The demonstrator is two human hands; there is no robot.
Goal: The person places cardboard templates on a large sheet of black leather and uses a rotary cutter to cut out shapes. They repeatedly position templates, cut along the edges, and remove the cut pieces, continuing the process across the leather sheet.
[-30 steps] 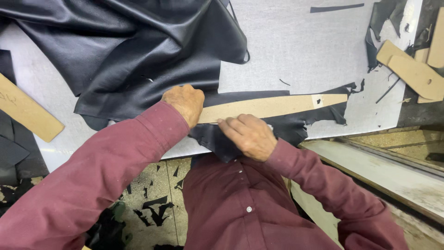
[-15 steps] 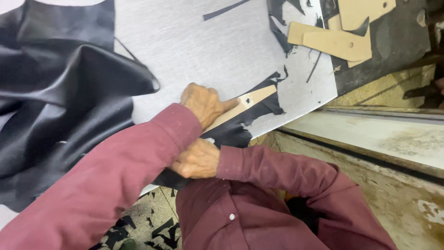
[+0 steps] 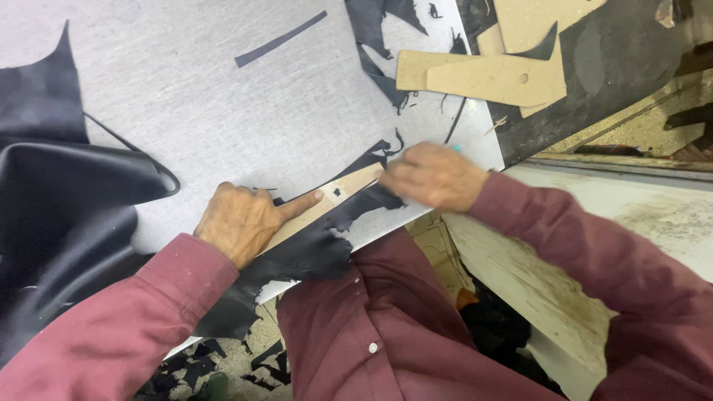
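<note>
A long tan cardboard template (image 3: 338, 194) lies on a strip of black leather (image 3: 308, 256) at the near edge of a grey cutting board (image 3: 223, 96). My left hand (image 3: 241, 223) presses the template down, fingers curled and index finger stretched along it. My right hand (image 3: 434, 177) is blurred at the template's far end, closed around a small tool whose teal tip (image 3: 454, 148) just shows. The tool's blade is hidden by the fingers.
A large folded black hide (image 3: 67, 200) covers the board's left side. Several more cardboard templates (image 3: 490, 74) and black offcuts (image 3: 375, 30) lie at the upper right. A thin black strip (image 3: 278, 41) rests mid-board. Scraps litter the floor (image 3: 200, 364) below.
My right hand has moved from the template's near end, close to my body, out to its far end. The left hand stays on the template. The camera has swung.
</note>
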